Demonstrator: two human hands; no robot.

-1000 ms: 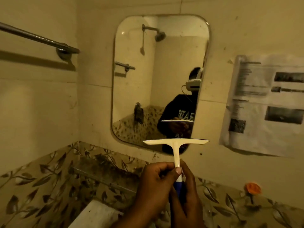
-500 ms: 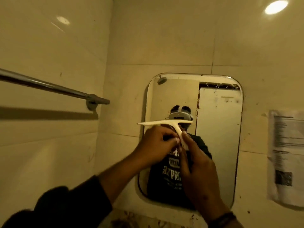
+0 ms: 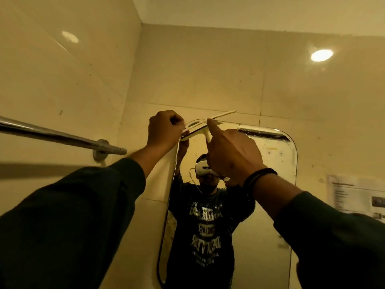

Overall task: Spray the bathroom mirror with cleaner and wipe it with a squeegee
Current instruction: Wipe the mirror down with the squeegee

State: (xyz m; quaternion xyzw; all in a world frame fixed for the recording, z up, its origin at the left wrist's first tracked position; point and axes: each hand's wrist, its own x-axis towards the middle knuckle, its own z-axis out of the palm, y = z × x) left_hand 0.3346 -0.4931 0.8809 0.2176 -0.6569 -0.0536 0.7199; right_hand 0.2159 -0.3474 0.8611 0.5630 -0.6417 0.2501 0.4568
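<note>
The rounded wall mirror (image 3: 270, 184) hangs ahead, streaked with droplets near its top. A white squeegee (image 3: 210, 121) is raised to the mirror's top left corner, its blade tilted up to the right. My left hand (image 3: 164, 130) grips the blade's left end. My right hand (image 3: 231, 155) is closed around the handle, with the forefinger stretched up along it. No spray bottle is in view.
A chrome towel rail (image 3: 62, 136) juts from the left wall toward the mirror, just below my left forearm. A printed paper sheet (image 3: 356, 195) is stuck to the wall right of the mirror. The ceiling edge runs close above.
Both hands have lifted the squeegee from the mirror's lower edge to its top left corner. The camera has tilted upward with them.
</note>
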